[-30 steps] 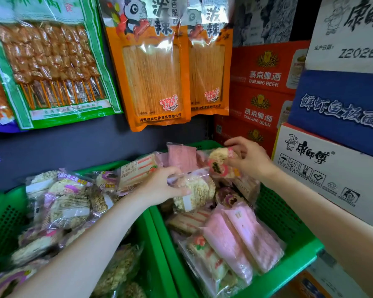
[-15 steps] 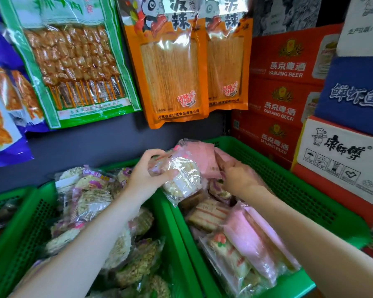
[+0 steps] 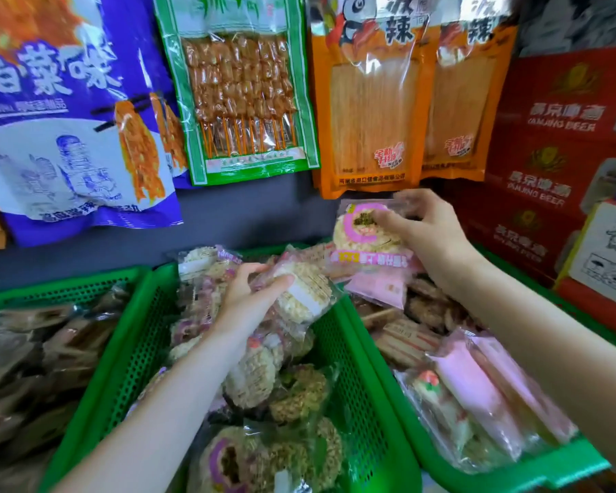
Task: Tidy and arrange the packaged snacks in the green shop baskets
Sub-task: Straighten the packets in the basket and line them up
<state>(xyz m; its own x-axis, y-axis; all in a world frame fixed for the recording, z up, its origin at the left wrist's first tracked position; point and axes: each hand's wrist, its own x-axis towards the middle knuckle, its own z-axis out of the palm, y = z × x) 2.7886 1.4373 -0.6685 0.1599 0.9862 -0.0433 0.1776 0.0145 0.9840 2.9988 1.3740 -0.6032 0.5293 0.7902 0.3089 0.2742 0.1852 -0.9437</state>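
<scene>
Round puffed-rice cake packet [image 3: 365, 231], clear wrap, pink ring label, raised

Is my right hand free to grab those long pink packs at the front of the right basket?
Probably not yet: the right hand already grips a round pink-label pack. The long pink packs lie uncovered on top.
</scene>
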